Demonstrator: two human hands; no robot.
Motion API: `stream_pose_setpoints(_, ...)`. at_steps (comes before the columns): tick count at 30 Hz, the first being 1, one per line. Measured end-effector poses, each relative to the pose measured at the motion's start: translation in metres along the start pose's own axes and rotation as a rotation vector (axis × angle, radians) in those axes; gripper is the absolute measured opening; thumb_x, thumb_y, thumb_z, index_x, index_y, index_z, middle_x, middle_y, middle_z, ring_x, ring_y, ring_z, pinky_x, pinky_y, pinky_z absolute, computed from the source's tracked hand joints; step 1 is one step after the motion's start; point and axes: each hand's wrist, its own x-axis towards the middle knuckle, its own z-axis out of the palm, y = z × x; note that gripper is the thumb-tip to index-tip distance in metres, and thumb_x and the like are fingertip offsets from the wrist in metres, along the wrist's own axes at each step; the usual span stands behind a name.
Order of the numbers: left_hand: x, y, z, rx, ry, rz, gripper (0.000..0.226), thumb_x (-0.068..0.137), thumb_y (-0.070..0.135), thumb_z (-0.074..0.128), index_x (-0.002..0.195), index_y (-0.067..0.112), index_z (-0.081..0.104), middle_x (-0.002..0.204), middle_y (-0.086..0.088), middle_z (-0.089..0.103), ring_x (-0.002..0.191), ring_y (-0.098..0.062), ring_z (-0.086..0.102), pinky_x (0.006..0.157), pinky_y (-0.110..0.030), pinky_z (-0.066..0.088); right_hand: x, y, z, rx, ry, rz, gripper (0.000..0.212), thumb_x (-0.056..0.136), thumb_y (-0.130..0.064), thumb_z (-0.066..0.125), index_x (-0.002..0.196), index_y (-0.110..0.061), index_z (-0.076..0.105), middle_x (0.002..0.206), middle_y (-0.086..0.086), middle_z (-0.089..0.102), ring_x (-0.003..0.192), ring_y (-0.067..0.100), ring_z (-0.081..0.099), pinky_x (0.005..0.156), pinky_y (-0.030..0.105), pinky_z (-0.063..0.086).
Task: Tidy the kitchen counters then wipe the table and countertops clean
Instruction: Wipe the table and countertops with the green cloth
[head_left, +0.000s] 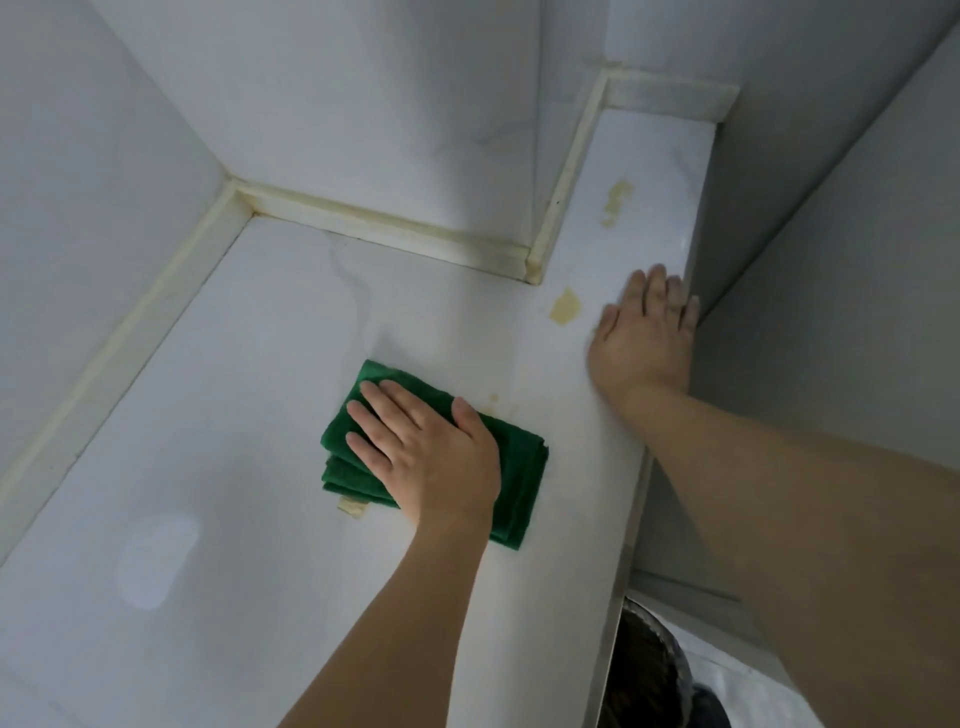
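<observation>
The left hand (431, 447) lies flat on a folded green cloth (519, 462), fingers straight and slightly spread toward 11 o'clock, thumb angled out on the right side; it presses the cloth down rather than gripping it. Its bare forearm runs back toward 6 o'clock. The right hand (644, 332) rests palm down on the white countertop (234, 415) near its right edge, fingers straight and together pointing toward 12 o'clock, holding nothing. Its forearm stretches away toward 4 o'clock and fills the lower right corner.

The cloth is the only one in view, folded into several layers, lying on the countertop near the middle of the view, at 8 o'clock from the right hand and well apart from it. A small tan tag (352, 505) peeks from the cloth's near edge; no writing can be read on it.

Three yellowish stains mark the countertop: one (566, 305) just beside the right hand at 9 o'clock from it, one (617, 201) farther up the narrow stretch toward 12 o'clock, and a faint one (493, 399) just beyond the cloth. Yellowed sealant (384, 223) lines the joint where the countertop meets the pale tiled walls (337, 93).
</observation>
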Motion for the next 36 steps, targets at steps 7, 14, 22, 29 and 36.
stream_pose_setpoints(7, -0.047, 0.041, 0.01, -0.099, -0.011, 0.138, 0.075, 0.096, 0.046, 0.018, 0.153, -0.003, 0.011, 0.162, -0.02, 0.007, 0.15, -0.036, 0.004, 0.12, -0.052, -0.001, -0.001, -0.002, -0.001, 0.012, -0.031, 0.002, 0.059, 0.102, -0.033, 0.016, 0.154, -0.006, 0.008, 0.162, 0.012, 0.002, 0.149, 0.026, -0.001, 0.12, 0.044, -0.006)
stream_pose_setpoints(14, 0.013, 0.011, -0.001, 0.013, -0.026, 0.144, 0.074, 0.098, 0.048, 0.007, 0.153, 0.004, -0.013, 0.162, -0.013, -0.016, 0.149, -0.029, -0.015, 0.121, -0.046, -0.01, -0.001, -0.002, -0.004, 0.027, -0.052, 0.002, 0.059, 0.102, -0.034, 0.016, 0.154, -0.007, 0.008, 0.162, 0.01, 0.001, 0.149, 0.024, -0.003, 0.12, 0.043, -0.005)
stream_pose_setpoints(22, 0.031, 0.014, -0.008, -0.025, -0.01, -0.014, 0.071, 0.1, 0.042, 0.014, 0.153, 0.003, -0.013, 0.162, -0.013, -0.015, 0.15, -0.03, -0.014, 0.121, -0.049, -0.007, 0.0, 0.0, -0.003, 0.019, -0.06, -0.005, 0.059, 0.103, -0.035, 0.017, 0.154, -0.008, 0.008, 0.162, 0.009, 0.0, 0.149, 0.024, -0.004, 0.12, 0.043, -0.005)
stream_pose_setpoints(29, -0.035, 0.073, 0.01, -0.151, -0.025, 0.064, 0.072, 0.096, 0.041, 0.011, 0.153, -0.002, 0.005, 0.163, -0.018, 0.0, 0.15, -0.035, -0.002, 0.12, -0.053, -0.003, 0.001, 0.0, -0.004, 0.04, -0.066, -0.001, 0.059, 0.102, -0.035, 0.018, 0.154, -0.008, 0.008, 0.162, 0.01, -0.001, 0.149, 0.024, -0.005, 0.12, 0.042, -0.006)
stream_pose_setpoints(36, -0.01, 0.015, -0.007, -0.247, 0.0, 0.215, 0.075, 0.091, 0.048, -0.002, 0.157, 0.011, 0.0, 0.164, -0.007, -0.01, 0.15, -0.023, -0.016, 0.118, -0.038, -0.017, 0.001, 0.001, -0.005, 0.045, -0.068, -0.016, 0.059, 0.103, -0.034, 0.019, 0.154, -0.008, 0.009, 0.162, 0.011, 0.0, 0.149, 0.025, -0.003, 0.12, 0.044, -0.003)
